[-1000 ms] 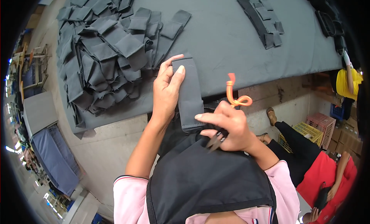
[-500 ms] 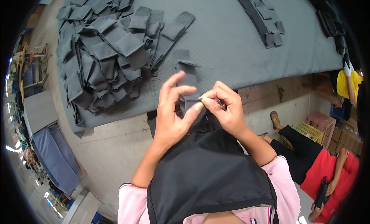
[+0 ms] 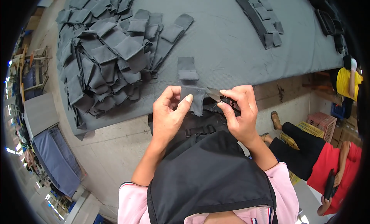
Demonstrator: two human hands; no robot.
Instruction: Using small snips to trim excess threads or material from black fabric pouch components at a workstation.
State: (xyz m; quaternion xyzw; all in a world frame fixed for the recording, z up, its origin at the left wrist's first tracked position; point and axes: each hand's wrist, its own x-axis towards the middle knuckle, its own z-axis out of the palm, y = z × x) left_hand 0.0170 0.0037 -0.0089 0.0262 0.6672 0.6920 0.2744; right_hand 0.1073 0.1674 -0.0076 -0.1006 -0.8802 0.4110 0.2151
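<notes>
We hold one grey fabric piece at the table's near edge. Our left hand has its grip clamped on the piece's left side; our right hand, fingers curled, pinches one small snipper against its right edge. One more piece lies just beyond.

Few packages show: a pink crate sits on the floor at the right, with a yellow crate touching its left side. No labels, signs or screens can be made out.
</notes>
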